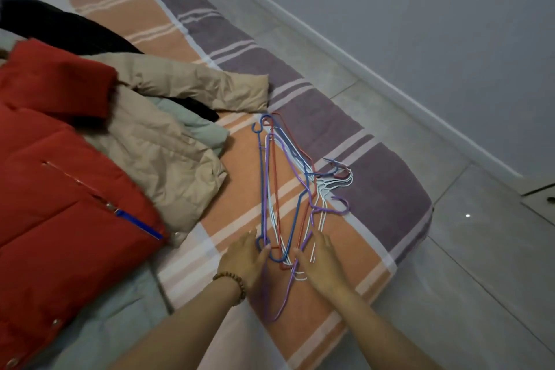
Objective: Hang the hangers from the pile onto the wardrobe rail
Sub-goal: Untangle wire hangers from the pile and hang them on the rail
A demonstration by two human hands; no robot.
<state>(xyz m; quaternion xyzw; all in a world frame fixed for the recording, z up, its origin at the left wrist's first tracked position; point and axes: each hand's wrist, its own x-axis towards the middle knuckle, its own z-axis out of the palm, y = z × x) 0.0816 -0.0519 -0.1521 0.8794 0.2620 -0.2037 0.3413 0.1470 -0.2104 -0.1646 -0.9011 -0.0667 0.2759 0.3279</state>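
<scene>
A pile of thin wire hangers (288, 189) in blue, red, purple and white lies flat on the striped bedspread, hooks pointing right toward the mattress edge. My left hand (244, 258), with a bead bracelet at the wrist, rests on the near left corner of the pile, fingertips touching a blue hanger. My right hand (319, 261) lies on the near right side, fingers spread over purple and white wires. Neither hand has closed around a hanger. No wardrobe rail is in view.
A red padded jacket (60, 189), a beige jacket (168, 141), a pale green garment and a black one are heaped on the bed's left side. The orange-and-purple striped mattress (390, 195) ends at a grey tiled floor (480, 279) along a wall.
</scene>
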